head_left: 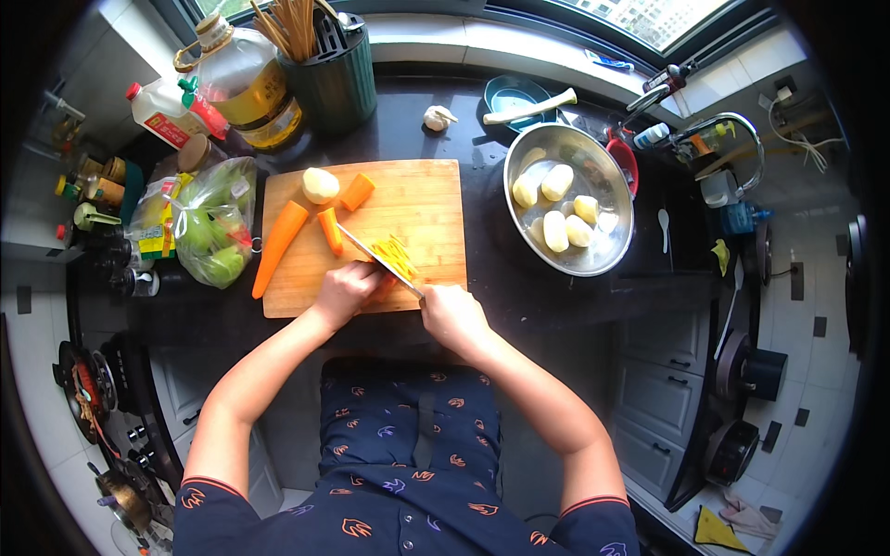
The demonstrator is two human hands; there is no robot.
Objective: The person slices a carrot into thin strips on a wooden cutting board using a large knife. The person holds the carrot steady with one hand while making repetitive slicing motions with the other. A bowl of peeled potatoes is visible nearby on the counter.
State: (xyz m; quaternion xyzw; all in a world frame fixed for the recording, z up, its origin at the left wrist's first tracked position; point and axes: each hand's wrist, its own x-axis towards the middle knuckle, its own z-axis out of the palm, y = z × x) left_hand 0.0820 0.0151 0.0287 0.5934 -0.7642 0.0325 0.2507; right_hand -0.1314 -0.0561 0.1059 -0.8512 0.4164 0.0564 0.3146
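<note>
My right hand (454, 315) is closed around the handle of a kitchen knife (378, 258), whose blade slants across the wooden cutting board (431, 199) toward the upper left. Close to the blade, my left hand (349, 292) has its fingers curled down on a carrot piece (382, 289), mostly hidden under them. Thin carrot strips (393, 250) lie heaped on the blade's far side. A long carrot piece (281, 246) rests along the board's left edge. Farther up are a narrow carrot chunk (330, 232), a thicker carrot chunk (358, 192) and a peeled potato (321, 185).
Right of the board stands a metal bowl (598, 258) with several peeled potatoes. A garlic bulb (438, 118) and a blue-green dish (513, 95) sit behind. Bagged green vegetables (218, 222), a large oil bottle (246, 88) and a dark green utensil holder (334, 88) line the left.
</note>
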